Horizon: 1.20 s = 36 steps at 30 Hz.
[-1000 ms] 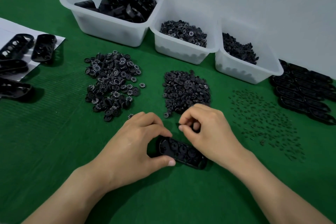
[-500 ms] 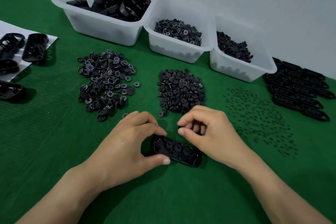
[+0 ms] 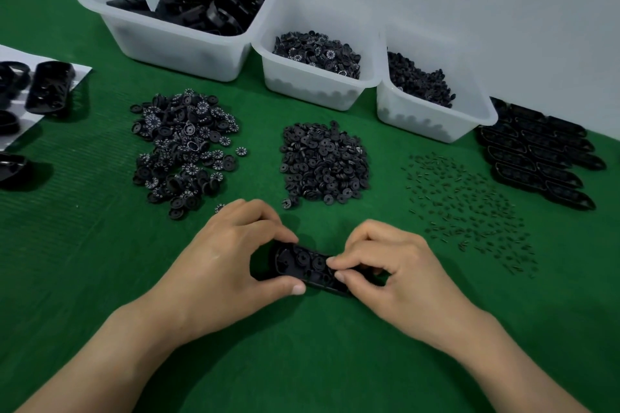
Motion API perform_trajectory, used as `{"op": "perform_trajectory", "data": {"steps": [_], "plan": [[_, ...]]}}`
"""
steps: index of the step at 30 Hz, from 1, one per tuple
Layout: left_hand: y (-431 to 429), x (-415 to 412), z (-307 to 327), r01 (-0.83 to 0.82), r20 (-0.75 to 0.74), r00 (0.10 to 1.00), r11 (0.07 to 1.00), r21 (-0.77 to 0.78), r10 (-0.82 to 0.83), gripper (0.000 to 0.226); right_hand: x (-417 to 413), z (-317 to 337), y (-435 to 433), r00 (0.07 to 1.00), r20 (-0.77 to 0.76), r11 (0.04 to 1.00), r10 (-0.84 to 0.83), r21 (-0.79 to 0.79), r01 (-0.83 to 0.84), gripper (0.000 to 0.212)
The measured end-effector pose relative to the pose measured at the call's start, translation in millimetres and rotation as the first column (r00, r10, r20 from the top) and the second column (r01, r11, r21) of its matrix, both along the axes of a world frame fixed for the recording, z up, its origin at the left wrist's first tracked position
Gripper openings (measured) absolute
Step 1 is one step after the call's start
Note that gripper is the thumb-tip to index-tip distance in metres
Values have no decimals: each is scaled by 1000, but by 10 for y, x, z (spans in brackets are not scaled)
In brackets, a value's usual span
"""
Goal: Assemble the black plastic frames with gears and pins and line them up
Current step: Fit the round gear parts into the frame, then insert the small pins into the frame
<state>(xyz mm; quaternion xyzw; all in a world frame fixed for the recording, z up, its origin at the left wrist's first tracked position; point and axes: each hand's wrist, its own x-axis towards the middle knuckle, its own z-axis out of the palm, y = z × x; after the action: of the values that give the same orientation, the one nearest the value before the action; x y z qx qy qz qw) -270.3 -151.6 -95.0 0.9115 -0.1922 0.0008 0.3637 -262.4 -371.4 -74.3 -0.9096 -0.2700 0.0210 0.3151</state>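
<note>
A green cloth [image 3: 100, 278] covers the table. Along the far wall stand three white tubs: the largest [image 3: 161, 40] holds loose black frame shells, the middle one [image 3: 302, 84] numbered gears, the right one [image 3: 429, 121] plain dark gears. In front of them lie a heap of numbered gears [image 3: 183, 144], a heap of plain gears [image 3: 323, 161] and a scatter of pins [image 3: 466, 208]. Finished frames [image 3: 536, 157] lie in rows at the far right, and a few more frames [image 3: 50, 87] rest on and beside a white sheet [image 3: 77, 72] at the left edge. One stray gear sits just beyond the left hand's knuckles; nothing lies between the hands and the heaps.

The black frame [image 3: 302, 261] lies flat on the cloth, near the person, between both hands. The left hand [image 3: 228, 265] grips its left end, forefinger on the far edge and thumb on the near edge. The right hand [image 3: 396, 271] hides the right end, its thumb and forefinger pinched together on the frame. Whether a small part sits between those tips cannot be told.
</note>
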Motion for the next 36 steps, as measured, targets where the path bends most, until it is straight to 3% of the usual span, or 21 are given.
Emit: {"op": "perform_trajectory", "data": {"steps": [4,9,12,15,17,19,21,23,31,36], "plan": [[0,0,1,6,4,1000,1000,7,-6,55,-1,4,-6,999,-38,999,-29,14,29,23],[-6,6,1,12,28,1000,1000,7,-12,52,-60,127,21,995,-48,995,-86,46,88,16],[-16,13,3,35,53,998,999,28,-36,50,-165,422,79,974,227,1000,-13,9,12,25],[-61,38,15,51,79,995,997,59,-56,46,-270,709,187,841,540,999,46,-23,-40,26],[-123,63,30,59,84,994,995,81,-66,45,-229,761,183,804,591,998,57,-49,-35,26],[-224,78,54,78,70,994,992,104,-86,47,-110,669,57,862,505,996,27,-87,19,24],[-365,72,69,96,73,992,988,122,-105,48,29,487,-162,948,308,987,-82,-107,120,22],[-535,52,73,108,76,990,986,128,-119,50,120,275,-410,968,172,973,-181,-116,202,20],[-1203,-67,48,207,36,976,969,132,-214,50,144,109,-1200,915,182,928,-361,-29,372,23],[-1391,-91,29,165,44,984,980,110,-170,49,153,87,-1336,941,131,932,-313,-149,331,10]]}}
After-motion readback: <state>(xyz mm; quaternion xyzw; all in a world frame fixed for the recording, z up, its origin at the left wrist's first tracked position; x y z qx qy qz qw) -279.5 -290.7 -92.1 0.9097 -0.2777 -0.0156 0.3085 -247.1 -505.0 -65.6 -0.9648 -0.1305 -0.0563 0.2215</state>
